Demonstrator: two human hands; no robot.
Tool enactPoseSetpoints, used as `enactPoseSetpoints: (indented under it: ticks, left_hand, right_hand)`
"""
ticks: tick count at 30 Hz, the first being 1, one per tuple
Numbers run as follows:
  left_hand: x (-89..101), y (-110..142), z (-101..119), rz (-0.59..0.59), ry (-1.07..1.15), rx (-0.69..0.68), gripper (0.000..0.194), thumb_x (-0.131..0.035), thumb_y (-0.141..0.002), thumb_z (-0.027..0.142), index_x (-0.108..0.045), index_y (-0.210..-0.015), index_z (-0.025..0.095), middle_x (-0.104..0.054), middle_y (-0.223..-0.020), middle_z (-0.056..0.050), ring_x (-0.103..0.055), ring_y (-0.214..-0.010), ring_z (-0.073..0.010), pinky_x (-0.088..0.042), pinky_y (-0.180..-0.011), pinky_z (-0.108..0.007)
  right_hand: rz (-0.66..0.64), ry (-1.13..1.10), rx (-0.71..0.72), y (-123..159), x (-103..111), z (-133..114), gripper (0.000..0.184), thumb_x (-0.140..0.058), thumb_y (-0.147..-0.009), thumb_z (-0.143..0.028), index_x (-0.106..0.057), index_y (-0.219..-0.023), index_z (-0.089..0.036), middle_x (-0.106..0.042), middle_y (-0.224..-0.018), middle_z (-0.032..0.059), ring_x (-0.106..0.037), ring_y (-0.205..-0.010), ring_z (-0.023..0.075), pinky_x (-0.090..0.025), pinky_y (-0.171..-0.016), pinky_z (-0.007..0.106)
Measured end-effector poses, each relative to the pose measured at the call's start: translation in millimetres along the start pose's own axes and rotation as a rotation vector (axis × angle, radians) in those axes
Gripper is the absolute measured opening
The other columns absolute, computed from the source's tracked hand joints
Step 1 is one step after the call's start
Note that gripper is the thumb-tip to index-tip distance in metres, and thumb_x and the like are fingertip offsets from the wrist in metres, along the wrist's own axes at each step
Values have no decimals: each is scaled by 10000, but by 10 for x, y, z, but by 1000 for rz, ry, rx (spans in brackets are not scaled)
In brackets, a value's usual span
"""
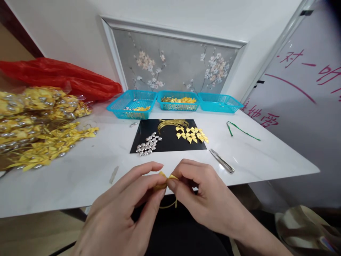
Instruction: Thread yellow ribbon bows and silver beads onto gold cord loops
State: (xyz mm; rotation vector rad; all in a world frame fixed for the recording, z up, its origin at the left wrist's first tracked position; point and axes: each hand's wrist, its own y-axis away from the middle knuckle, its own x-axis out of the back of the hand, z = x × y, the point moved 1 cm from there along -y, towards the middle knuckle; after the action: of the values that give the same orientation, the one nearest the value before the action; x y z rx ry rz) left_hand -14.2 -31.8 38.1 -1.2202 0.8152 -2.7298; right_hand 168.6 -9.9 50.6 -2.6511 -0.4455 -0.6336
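Above the table's front edge, my left hand (122,209) and my right hand (204,192) meet with fingertips pinched on a small yellow ribbon bow (173,176). Much of the bow is hidden by my fingers. A thin yellow cord (170,206) hangs in a curve below them. Just beyond lies a black mat (170,144). On it are silver beads (149,144) at the left, a bundle of gold cords (172,123) at the back, and several yellow bows (190,134) at the right.
Metal thread snips (222,161) lie right of the mat, with a green ribbon (243,131) farther back. Three blue baskets (221,103) line the wall. Finished-looking yellow strands with silver beads (48,142) pile up at left, near a red bag (58,78).
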Motion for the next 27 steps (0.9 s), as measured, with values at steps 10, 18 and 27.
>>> enactPoseSetpoints:
  ticks: [10, 18, 27]
  left_hand:
    - [-19, -24, -24, 50, -14, -6, 111, -617, -898, 288, -703, -933, 349, -736, -1115, 44, -724, -954, -182, -566, -905, -279]
    - [-16, 19, -69, 35, 6, -25, 213, -617, -923, 279, -642, -1089, 410, -693, -1185, 76, -677, -1063, -156, -507, -973, -246]
    - [4, -5, -33, 61, -115, -98, 173, -616, -926, 252, -668, -1055, 356, -705, -1171, 51, -702, -1015, -140, -511, -960, -210]
  right_hand:
    - [12, -27, -10, -34, -3, 25, 256, -563, -926, -182, -508, -676, -189, -502, -671, -38, -470, -604, 92, -343, -534, 239]
    - [-23, -96, -63, -31, -10, 62, 246, -563, -925, -207, -517, -684, -188, -480, -647, -48, -435, -584, 86, -335, -517, 230]
    - [-14, -55, -50, -30, -12, 55, 265, -553, -929, -192, -494, -670, -186, -470, -655, -49, -424, -580, 77, -316, -507, 222]
